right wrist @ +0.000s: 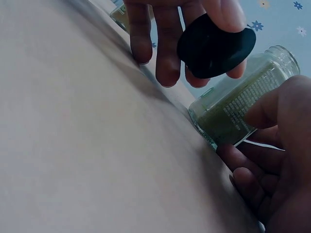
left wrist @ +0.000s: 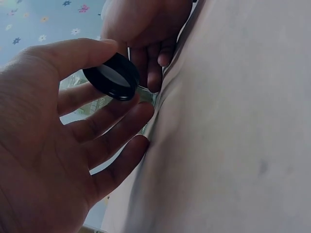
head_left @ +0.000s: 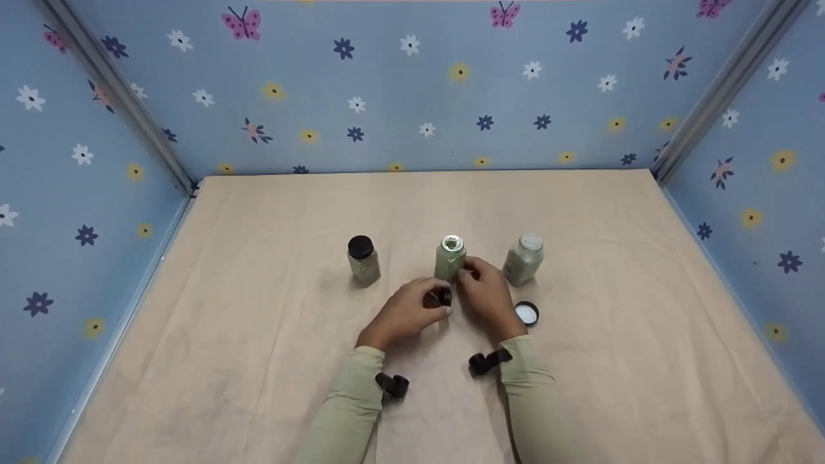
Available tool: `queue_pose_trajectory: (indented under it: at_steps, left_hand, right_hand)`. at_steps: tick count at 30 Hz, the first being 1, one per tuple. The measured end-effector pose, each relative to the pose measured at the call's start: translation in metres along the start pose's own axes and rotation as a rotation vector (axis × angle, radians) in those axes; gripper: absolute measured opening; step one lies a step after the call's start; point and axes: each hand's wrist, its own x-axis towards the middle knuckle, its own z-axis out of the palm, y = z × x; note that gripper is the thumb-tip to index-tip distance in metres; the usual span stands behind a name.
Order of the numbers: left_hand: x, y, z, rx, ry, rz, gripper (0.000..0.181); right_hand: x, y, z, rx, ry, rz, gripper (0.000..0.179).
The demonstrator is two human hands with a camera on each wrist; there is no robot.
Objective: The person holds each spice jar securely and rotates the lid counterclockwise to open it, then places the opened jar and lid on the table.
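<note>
A black lid [left wrist: 112,77] is pinched between the thumb and a finger of my left hand [head_left: 412,309], whose other fingers stretch out below it. Just beyond it stands an uncapped glass jar [head_left: 450,261] with green powder inside and printed text on its side [right wrist: 248,104]. My right hand [head_left: 486,293] holds this jar low on its right side, thumb against the glass and fingers curled near the base. The mouth of the jar is bare, and the lid is apart from it, nearer the front.
To the left stands a similar jar [head_left: 365,265] with a black lid on. Another jar [head_left: 523,261], pale on top and without a black lid, stands to the right. A loose black lid [head_left: 526,314] lies white side up by my right wrist. Flowered walls enclose the cloth-covered table [head_left: 619,386].
</note>
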Motion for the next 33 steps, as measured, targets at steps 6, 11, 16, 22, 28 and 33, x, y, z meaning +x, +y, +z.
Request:
queue_pose_trajectory:
  at_steps: [6, 11, 16, 22, 28, 33]
  left_hand:
    - [-0.003, 0.005, -0.001, 0.077, -0.022, 0.033, 0.043]
    - [-0.005, 0.007, 0.000, 0.132, -0.053, 0.065, 0.044]
    - [-0.007, 0.009, 0.003, 0.193, -0.079, 0.061, 0.047]
    - [-0.007, 0.013, 0.007, 0.260, -0.081, 0.044, 0.048]
    - [-0.006, 0.018, 0.012, 0.376, -0.043, 0.037, 0.047]
    - [-0.006, 0.020, 0.014, 0.435, -0.022, 0.053, 0.046]
  right_hand:
    - [0.000, -0.001, 0.000, -0.029, 0.000, -0.008, 0.029]
    - [0.001, -0.002, -0.001, -0.038, 0.004, -0.001, 0.030]
    - [0.000, -0.003, -0.002, -0.032, 0.000, 0.012, 0.030]
    - [0.000, -0.002, -0.001, -0.021, -0.001, 0.017, 0.030]
    - [0.001, -0.002, -0.001, -0.020, 0.005, 0.018, 0.031]
    - [0.001, -0.001, 0.000, -0.007, 0.004, 0.013, 0.031]
